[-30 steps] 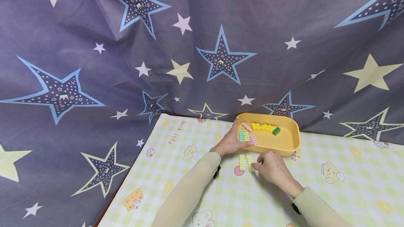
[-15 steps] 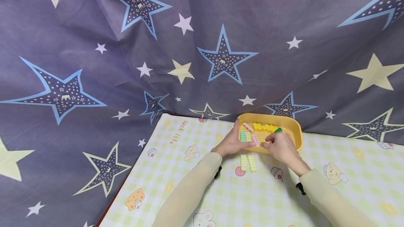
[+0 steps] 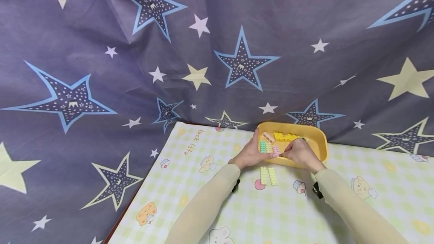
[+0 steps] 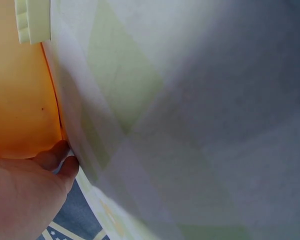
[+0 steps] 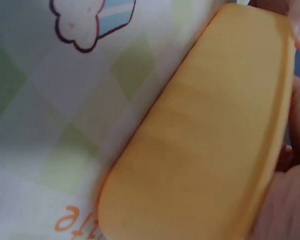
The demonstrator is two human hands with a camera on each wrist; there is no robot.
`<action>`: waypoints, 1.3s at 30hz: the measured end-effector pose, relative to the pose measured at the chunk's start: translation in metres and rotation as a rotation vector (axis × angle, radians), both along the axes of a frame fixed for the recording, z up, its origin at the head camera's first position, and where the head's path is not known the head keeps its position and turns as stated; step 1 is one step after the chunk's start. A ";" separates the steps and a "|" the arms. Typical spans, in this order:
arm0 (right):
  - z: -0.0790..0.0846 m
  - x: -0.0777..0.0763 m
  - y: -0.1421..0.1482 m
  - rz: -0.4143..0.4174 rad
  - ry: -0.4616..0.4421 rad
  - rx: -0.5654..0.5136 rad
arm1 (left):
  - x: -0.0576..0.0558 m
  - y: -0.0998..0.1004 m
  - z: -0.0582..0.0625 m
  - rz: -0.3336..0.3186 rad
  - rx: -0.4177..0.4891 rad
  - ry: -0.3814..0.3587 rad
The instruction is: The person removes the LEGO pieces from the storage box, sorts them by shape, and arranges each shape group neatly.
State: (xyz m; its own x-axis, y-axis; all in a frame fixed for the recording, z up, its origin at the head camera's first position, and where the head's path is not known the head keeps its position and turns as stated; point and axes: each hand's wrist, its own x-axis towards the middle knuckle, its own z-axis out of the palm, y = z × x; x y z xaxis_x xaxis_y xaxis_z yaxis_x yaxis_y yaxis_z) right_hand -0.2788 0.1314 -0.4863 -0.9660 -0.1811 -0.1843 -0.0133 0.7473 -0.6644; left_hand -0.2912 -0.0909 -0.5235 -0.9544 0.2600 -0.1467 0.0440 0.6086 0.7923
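My left hand [image 3: 250, 154] grips the left end of a yellow plastic tray [image 3: 319, 142], thumb along the front rim and a finger at the back corner. In the left wrist view, curled fingertips press against the tray's wall [image 4: 25, 95]. My right hand [image 3: 301, 153] reaches over the front rim into the tray, fingers bent beside a pink toy brick [image 3: 276, 149]. The tray wall [image 5: 200, 125] hides those fingertips in the right wrist view; I cannot tell if they pinch anything. Two pale yellow bricks [image 3: 263, 176] lie side by side on the cloth before the tray.
Also in the tray are a green brick [image 3: 262, 147], a pale yellow brick [image 3: 269, 148], a peach brick [image 3: 268, 137] and bright yellow bricks [image 3: 284, 137]. A checked cloth [image 3: 210, 191] covers the table; a starry curtain [image 3: 190, 55] hangs right behind the tray.
My right hand has left the second pale yellow brick on the cloth and moved up into the tray, near the pink brick. My left hand keeps its place on the tray.
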 end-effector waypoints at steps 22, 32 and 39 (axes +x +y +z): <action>-0.070 -0.061 0.017 0.023 -0.116 0.031 | 0.001 0.003 0.000 0.008 -0.008 0.002; -0.020 -0.026 0.003 -0.022 -0.106 0.040 | 0.002 0.002 0.002 0.003 -0.003 0.004; -0.015 -0.018 -0.002 -0.054 -0.110 0.031 | 0.001 0.001 0.001 0.010 -0.015 0.003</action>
